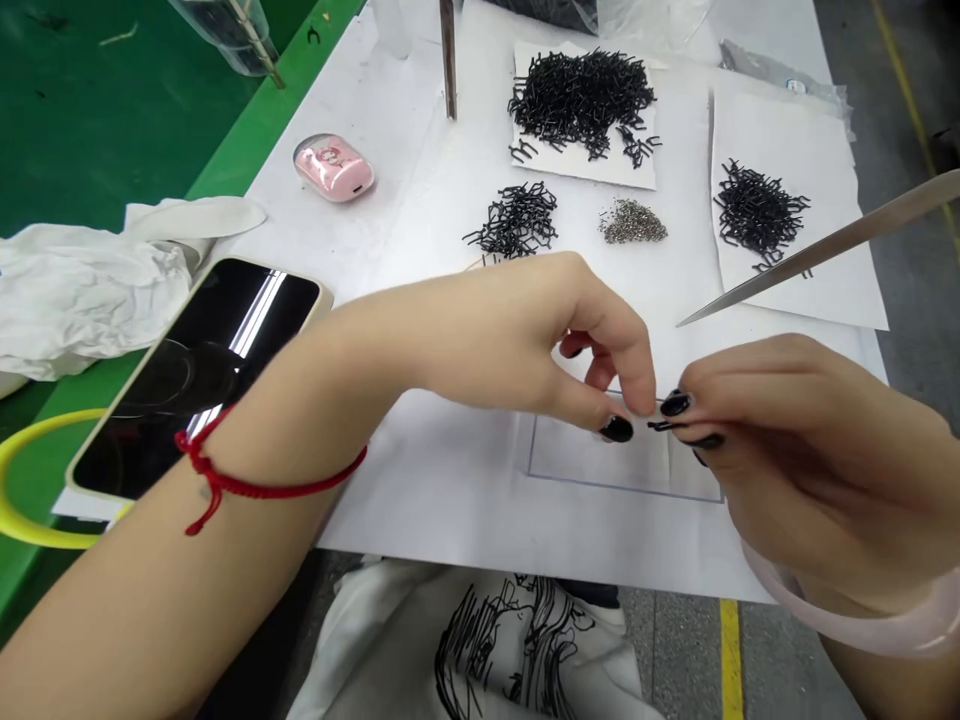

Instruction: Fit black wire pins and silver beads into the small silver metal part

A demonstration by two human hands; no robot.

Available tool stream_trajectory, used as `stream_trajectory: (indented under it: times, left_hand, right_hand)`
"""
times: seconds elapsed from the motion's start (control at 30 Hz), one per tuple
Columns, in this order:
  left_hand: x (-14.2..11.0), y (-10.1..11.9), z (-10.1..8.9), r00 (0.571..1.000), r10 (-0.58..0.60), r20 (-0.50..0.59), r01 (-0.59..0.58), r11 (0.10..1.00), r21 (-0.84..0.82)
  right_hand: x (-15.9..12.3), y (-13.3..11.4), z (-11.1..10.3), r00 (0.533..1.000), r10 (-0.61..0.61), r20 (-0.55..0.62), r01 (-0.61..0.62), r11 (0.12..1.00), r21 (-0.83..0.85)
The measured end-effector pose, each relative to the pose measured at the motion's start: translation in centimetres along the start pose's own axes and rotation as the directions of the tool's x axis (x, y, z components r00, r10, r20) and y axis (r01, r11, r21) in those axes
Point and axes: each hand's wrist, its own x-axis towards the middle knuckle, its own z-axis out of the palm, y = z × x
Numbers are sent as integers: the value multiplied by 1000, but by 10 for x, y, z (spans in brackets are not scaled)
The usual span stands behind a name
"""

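Note:
My right hand (817, 450) pinches a small black forked piece (660, 426) between thumb and forefinger. My left hand (555, 345) is just left of it, fingers curled and thumb and forefinger slightly apart, with nothing visible between them. Beneath both hands lies a clear flat plastic plate or tray (600, 482), partly hidden. A pointed metal tool (817, 252) slants above my right hand; whether the hand holds it I cannot tell. Beyond my hands are a loose pile of black forked pieces (517, 220) and a heap of tiny metal parts (634, 222).
Further black pieces lie in a large pile (585, 95) and a smaller pile (761, 208) on white sheets. A pink earphone case (334, 167), a phone (202, 370), white cloth (90, 290) and a yellow ring-shaped handle (15, 490) are to the left. A metal rod (448, 60) stands at the back.

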Motion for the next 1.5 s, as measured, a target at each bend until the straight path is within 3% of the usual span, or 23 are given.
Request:
stream_trajectory:
  times: [0.07,0.2,0.5,0.97,1.17,1.5]
  left_hand:
    - [-1,-2,-1,998,-67,19,65,995,80]
    - [1,-5,2,982,-185,39,179,975,130]
    - [4,-12,7,996,-73,53,68,993,93]
    - [3,-11,4,989,-118,92,108,989,104]
    - [4,-8,4,984,-150,91,141,985,103]
    - [-7,-4,21,935,-286,-209,286,958,-34]
  right_hand:
    - [-1,0,3,998,52,-17,-51,997,57]
    - [-3,-1,10,993,113,-16,-113,994,10]
    - [-5,-2,14,996,88,6,-87,989,-124]
    - [-3,-2,15,999,1,35,5,986,-169]
    - [-3,-5,16,999,37,34,-31,986,-163]
    - [-2,-6,17,998,54,8,-52,977,-209]
